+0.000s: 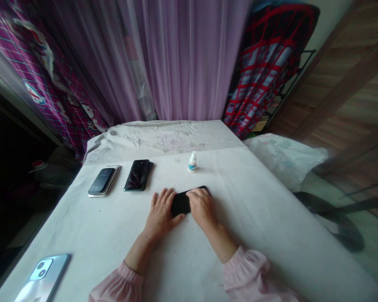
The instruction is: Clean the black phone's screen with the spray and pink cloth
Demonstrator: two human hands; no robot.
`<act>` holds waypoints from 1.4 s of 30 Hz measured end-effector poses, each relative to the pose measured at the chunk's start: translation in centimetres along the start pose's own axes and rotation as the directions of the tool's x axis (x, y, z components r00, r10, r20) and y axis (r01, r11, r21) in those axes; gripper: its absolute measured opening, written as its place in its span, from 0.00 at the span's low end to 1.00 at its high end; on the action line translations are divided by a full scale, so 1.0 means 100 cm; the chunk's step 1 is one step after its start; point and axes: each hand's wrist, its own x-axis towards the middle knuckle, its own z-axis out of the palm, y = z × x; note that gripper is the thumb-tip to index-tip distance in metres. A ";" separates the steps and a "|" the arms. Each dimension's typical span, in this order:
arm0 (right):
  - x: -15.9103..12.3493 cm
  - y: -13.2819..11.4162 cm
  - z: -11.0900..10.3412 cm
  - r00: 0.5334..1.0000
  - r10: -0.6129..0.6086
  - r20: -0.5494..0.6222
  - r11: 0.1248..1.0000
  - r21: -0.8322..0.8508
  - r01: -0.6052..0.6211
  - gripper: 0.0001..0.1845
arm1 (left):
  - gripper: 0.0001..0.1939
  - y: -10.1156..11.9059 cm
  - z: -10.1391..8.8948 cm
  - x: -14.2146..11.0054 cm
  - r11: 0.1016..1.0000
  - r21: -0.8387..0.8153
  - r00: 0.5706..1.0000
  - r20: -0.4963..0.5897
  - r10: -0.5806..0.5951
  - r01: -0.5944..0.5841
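A black smartphone (180, 204) lies flat on the white cloth, turned sideways. At its left end my left hand (160, 213) holds it, with the thumb along the near edge and the fingers by the far corner. My right hand (203, 206) rests over the phone's right part, fingers bent and pressed together on the dark surface. Whatever might be under those fingertips is hidden. Just beyond the phone stands a small white bottle (192, 162) with a blue label, upright.
To the left lie two stacks of phones: a dark phone (102, 181) on a lighter one, and a glossy black phone (137, 175) on another. A silver-blue phone (44, 279) lies near left. The cloth-covered table (255, 235) meets purple curtains (189, 63); a plastic bag (286, 155) sits right.
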 end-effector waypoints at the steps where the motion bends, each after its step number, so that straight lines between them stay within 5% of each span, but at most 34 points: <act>1: -0.001 -0.004 0.001 1.000 -0.025 0.010 1.000 0.014 0.025 0.14 | 0.36 0.000 0.000 0.000 1.000 0.004 1.000 0.001 -0.001 0.001; 5: -0.005 0.009 -0.005 0.998 -0.059 0.014 0.998 0.030 0.059 0.14 | 0.36 -0.001 0.002 0.000 1.000 0.012 1.000 0.000 0.007 -0.007; 11: -0.008 0.053 -0.015 0.993 0.052 -0.102 0.998 -0.025 -0.055 0.15 | 0.35 0.000 0.001 0.000 1.000 0.009 1.000 -0.011 0.010 -0.009; 22: -0.023 -0.009 -0.004 0.989 -0.149 -0.012 0.979 0.138 0.149 0.14 | 0.36 -0.002 0.002 -0.001 1.000 0.016 1.000 -0.007 0.015 -0.014; 32: -0.033 0.067 -0.028 0.992 0.001 -0.130 0.987 0.158 0.020 0.14 | 0.35 0.001 -0.001 0.001 1.000 0.002 1.000 -0.010 0.015 -0.015; 42: -0.034 0.085 -0.049 0.971 -0.237 -0.034 0.923 0.304 0.236 0.14 | 0.35 0.004 -0.006 0.002 0.999 0.022 0.999 0.035 0.023 -0.023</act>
